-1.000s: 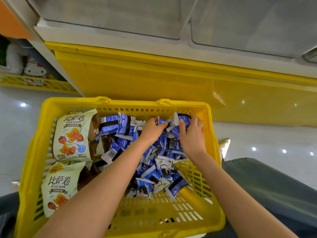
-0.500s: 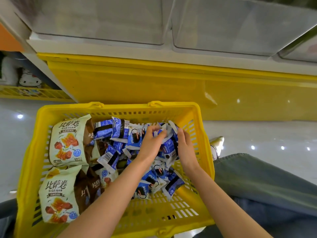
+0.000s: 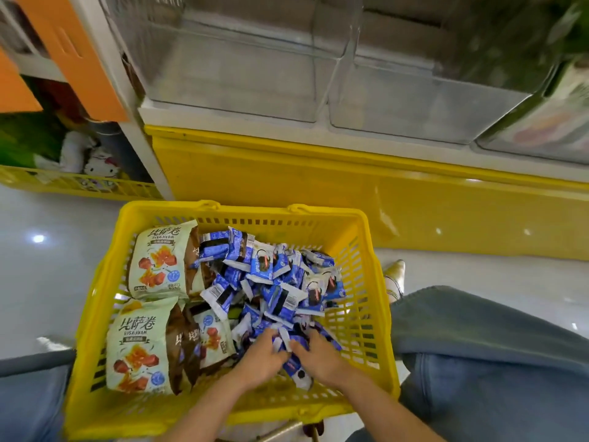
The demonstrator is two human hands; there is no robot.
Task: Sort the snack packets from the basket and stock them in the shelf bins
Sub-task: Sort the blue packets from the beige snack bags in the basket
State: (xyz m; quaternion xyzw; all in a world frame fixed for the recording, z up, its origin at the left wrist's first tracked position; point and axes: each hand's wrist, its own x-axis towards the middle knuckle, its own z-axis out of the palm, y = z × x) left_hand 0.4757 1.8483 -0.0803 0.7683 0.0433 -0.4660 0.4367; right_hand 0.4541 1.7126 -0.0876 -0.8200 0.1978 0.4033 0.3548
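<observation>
A yellow plastic basket sits on the floor between my knees. A heap of small blue-and-white snack packets fills its right half. Two large cream bags with red snack pictures lie along its left side, with brown bags under them. My left hand and my right hand meet at the near end of the blue heap, fingers curled round a bunch of blue packets. Clear empty shelf bins stand above the yellow base.
A yellow shelf base runs behind the basket. To the left, an orange-panelled shelf stands over a low yellow rack holding plush toys. My jeans-clad leg and a shoe are right of the basket.
Both hands have pulled back from the far end of the blue heap to its near end, gathering packets. The view has tilted up, showing more of the shelf bins.
</observation>
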